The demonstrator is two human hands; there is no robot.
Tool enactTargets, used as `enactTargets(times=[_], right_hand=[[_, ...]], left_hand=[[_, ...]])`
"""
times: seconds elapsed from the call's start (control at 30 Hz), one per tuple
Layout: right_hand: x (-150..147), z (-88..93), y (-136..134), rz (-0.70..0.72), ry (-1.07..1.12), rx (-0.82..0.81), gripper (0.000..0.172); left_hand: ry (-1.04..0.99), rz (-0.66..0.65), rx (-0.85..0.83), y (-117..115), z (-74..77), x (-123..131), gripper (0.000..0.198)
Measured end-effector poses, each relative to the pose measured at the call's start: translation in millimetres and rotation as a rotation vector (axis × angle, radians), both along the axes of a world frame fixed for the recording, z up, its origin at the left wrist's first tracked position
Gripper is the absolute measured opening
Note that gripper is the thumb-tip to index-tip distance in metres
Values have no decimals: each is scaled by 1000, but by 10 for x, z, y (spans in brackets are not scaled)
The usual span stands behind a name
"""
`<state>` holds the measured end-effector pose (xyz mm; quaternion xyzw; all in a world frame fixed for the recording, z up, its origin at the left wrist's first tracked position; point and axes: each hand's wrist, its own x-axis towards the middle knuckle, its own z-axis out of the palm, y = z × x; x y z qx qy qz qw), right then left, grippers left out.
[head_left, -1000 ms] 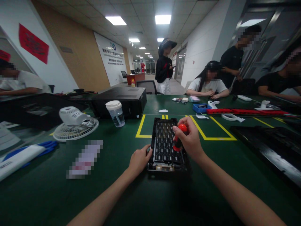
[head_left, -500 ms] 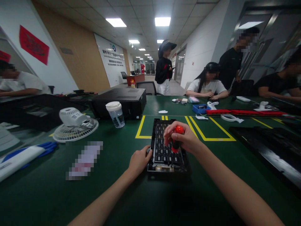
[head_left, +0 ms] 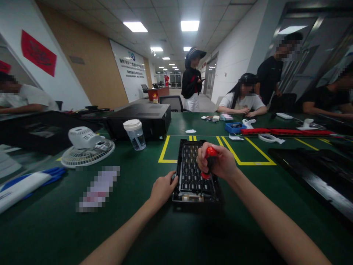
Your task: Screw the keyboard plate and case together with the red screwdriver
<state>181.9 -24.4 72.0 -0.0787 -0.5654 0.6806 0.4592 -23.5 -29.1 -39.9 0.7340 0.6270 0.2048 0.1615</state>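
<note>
A black rectangular panel (head_left: 190, 176) with a raised rim and a honeycomb-like grid lies on the green table in front of me. My left hand (head_left: 163, 187) grips its left edge, thumb on the rim. Over the panel's right side, my right hand (head_left: 217, 160) is closed around a screwdriver (head_left: 211, 151) with a red and black handle. The tool leans, its shaft pointing down toward the panel's lower right part. Its tip is too dark to make out. A pale strip-like part (head_left: 193, 198) sits at the panel's near end.
To the left are a white fan (head_left: 87, 147), a lidded plastic cup (head_left: 135, 135), blue and white gloves (head_left: 33, 184) and a black computer case (head_left: 140, 117). A large black panel (head_left: 311, 180) lies right. Beyond are a blue tray (head_left: 234, 127) and several people.
My right hand has turned on the screwdriver handle, its fingers curling closer around it, and the handle has tilted slightly. The left hand and the panel stay in place.
</note>
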Motion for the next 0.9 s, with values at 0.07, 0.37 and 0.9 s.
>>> enactTargets(times=[0.07,0.37,0.9], right_hand=[[27,-12,3,-2,1,-11,31],[85,-45,6,4,-28,44,27],[110,-55,-19,-27,-46,70,23]], left_hand=[[-6,-2,-9,-1,7,2,41],[25,8,-12,-5,28,20,41],[78,16,5,-7,25,22,41]])
